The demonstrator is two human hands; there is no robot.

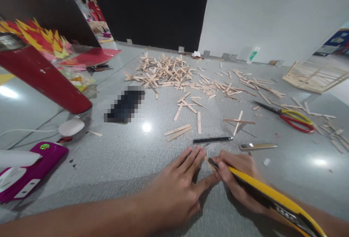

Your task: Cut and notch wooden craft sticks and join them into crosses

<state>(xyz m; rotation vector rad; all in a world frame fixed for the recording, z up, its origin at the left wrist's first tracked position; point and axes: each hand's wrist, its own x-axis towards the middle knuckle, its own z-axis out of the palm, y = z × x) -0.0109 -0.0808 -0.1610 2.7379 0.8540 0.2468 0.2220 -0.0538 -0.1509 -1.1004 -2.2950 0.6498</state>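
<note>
My left hand [178, 180] lies on the grey table with its fingers stretched. Its index fingertip and thumb hold down the two ends of a short wooden craft stick [209, 162]. In my right hand [240, 166] is a yellow and black utility knife [263, 189], gripped near its front. The knife's tip rests at the stick, between the left thumb and index finger. Just beyond my hands lies a black pen [212, 139]. To its right is a thin flat strip [257, 146], and behind that stand two crossed craft sticks [238, 122].
A heap of craft sticks [169, 70] spreads across the back. Scissors [289, 117] with red and yellow handles lie at right, below a wooden stick frame [313, 78]. At left are a blurred dark phone-like object [124, 104], a red cylinder [49, 73] and a purple power strip [46, 160].
</note>
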